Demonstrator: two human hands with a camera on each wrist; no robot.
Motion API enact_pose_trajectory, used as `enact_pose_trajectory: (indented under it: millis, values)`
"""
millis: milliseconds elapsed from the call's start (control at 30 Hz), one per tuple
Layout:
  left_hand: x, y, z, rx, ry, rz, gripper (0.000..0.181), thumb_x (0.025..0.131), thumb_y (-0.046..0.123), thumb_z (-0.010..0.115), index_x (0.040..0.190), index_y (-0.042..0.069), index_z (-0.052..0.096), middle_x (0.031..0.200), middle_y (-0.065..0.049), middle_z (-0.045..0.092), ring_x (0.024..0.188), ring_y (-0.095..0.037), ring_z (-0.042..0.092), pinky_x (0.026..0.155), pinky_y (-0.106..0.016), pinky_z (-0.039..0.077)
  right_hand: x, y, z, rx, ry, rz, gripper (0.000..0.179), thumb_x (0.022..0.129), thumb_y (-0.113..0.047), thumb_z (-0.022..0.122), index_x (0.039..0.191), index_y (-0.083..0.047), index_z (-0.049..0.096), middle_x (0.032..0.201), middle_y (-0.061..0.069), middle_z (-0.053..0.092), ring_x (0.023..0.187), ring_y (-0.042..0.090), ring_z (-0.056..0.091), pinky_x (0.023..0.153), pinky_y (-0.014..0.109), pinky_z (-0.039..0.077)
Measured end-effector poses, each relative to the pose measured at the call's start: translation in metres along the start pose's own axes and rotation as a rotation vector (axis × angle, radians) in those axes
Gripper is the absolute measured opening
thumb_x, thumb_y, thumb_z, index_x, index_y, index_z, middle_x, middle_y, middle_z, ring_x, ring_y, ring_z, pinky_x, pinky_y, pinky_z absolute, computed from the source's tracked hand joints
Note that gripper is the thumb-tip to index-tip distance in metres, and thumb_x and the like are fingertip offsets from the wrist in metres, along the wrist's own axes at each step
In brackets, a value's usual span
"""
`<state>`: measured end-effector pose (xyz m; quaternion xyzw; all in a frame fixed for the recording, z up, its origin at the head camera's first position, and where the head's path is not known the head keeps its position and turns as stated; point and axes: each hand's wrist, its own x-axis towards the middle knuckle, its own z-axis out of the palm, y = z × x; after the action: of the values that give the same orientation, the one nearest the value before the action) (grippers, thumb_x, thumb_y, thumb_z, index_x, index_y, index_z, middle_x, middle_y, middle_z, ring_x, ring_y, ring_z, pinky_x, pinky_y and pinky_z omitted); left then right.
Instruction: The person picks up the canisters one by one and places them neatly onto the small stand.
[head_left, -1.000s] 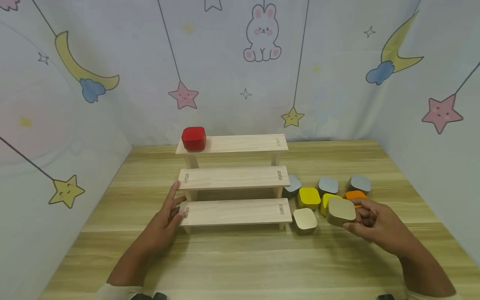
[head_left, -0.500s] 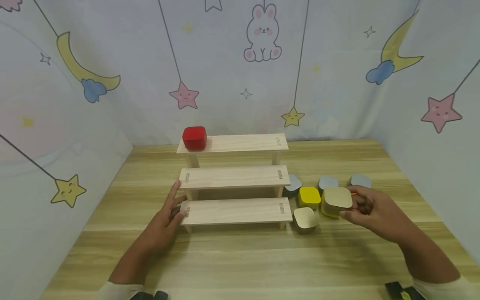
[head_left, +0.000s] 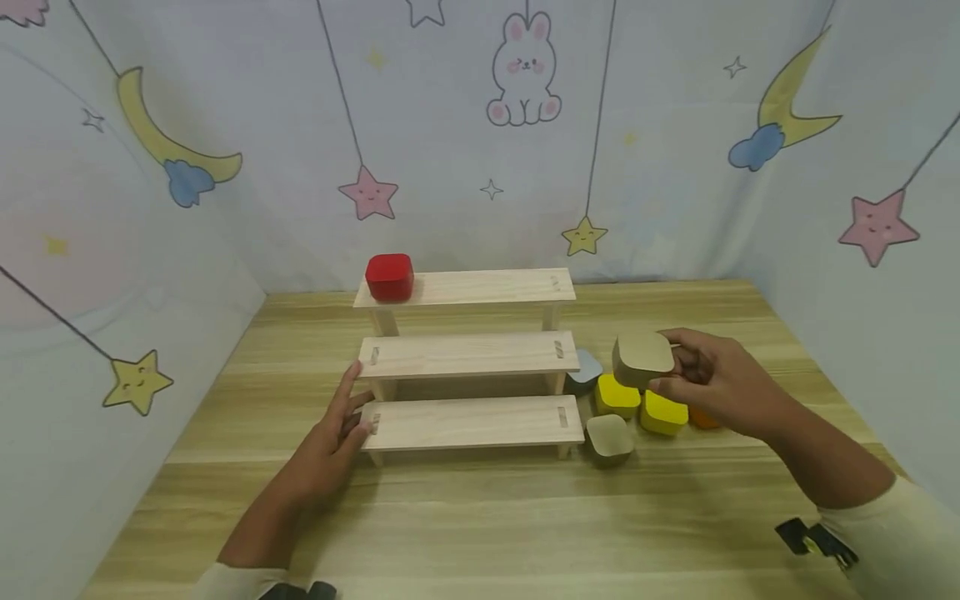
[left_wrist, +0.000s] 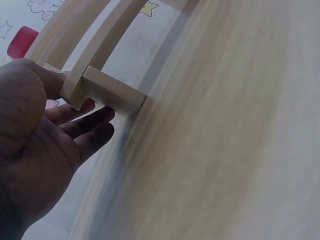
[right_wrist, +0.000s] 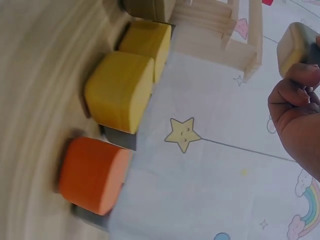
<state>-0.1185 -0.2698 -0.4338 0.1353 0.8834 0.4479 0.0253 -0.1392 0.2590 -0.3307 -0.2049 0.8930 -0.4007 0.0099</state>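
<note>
A three-step wooden shelf [head_left: 472,423] stands on the table, with a red block [head_left: 390,277] at the left of its top step. My left hand [head_left: 330,442] touches the shelf's left end, the index finger at the middle step and the thumb at the lowest step. In the left wrist view, several fingers [left_wrist: 92,127] extend loosely beside the shelf's leg [left_wrist: 112,90]. My right hand [head_left: 716,379] pinches a beige rounded block [head_left: 643,357] between thumb and fingers, raised above the other blocks. The right wrist view shows the same block [right_wrist: 292,50] at its right edge.
Right of the shelf lie a second beige block [head_left: 610,437], two yellow blocks [head_left: 618,395], an orange block [head_left: 703,418] partly hidden by my right hand, and a grey block [head_left: 587,368]. A printed cloth wall [head_left: 450,142] rises behind the table [head_left: 450,525].
My right hand has lifted the beige block up and to the left, away from over the yellow and orange blocks. My left hand has stayed at the shelf.
</note>
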Motion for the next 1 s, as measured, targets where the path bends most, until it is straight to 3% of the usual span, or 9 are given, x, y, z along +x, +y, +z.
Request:
enact_pose_trajectory:
  millis: [233,333,500,800,1000]
  values:
    - [0.001,0.001,0.001,0.01,0.001,-0.005,0.09,0.117,0.012,0.051,0.175,0.044,-0.01,0.172,-0.028,0.041,0.15,-0.051,0.053,0.119,-0.066,0.047,0.028,-0.015,-0.011,-0.008,-0.05,0.043,0.078,0.103,-0.015,0.072,0.167,0.009,0.033,0.102,0.007,0.072,0.09,0.0,0.072,0.073,0.025,0.059]
    - [0.0,0.002,0.001,0.008,0.002,-0.006,0.09,0.117,0.013,0.051,0.175,0.043,-0.01,0.172,-0.028,0.041,0.15,-0.051,0.053,0.119,-0.066,0.047,0.039,-0.023,-0.012,-0.025,-0.063,0.039,0.067,0.104,-0.017,0.072,0.161,0.004,0.045,0.096,0.004,0.069,0.098,0.0,0.073,0.075,0.026,0.057]
    - [0.0,0.002,0.0,0.007,0.001,0.007,0.089,0.117,0.012,0.05,0.175,0.041,-0.01,0.171,-0.028,0.042,0.15,-0.051,0.054,0.118,-0.064,0.049,0.058,-0.03,-0.01,0.007,-0.065,-0.028,0.046,0.104,-0.015,0.072,0.147,-0.004,0.059,0.087,0.004,0.066,0.078,0.009,0.067,0.064,0.03,0.05]
    - [0.002,0.001,-0.001,0.008,-0.003,-0.002,0.09,0.116,0.011,0.05,0.175,0.042,-0.01,0.171,-0.027,0.042,0.15,-0.049,0.055,0.119,-0.066,0.047,0.102,-0.041,0.001,0.079,-0.042,-0.049,0.051,0.106,-0.019,0.071,0.153,-0.006,0.056,0.092,0.004,0.068,0.068,0.017,0.053,0.059,0.03,0.047]
    - [0.001,0.002,-0.001,0.0,-0.01,-0.002,0.091,0.116,0.009,0.05,0.175,0.042,-0.011,0.172,-0.027,0.041,0.151,-0.049,0.054,0.12,-0.064,0.046,0.129,-0.055,0.012,0.124,-0.077,-0.077,0.057,0.105,-0.018,0.069,0.158,-0.003,0.052,0.09,0.007,0.066,0.069,0.017,0.048,0.066,0.032,0.046]
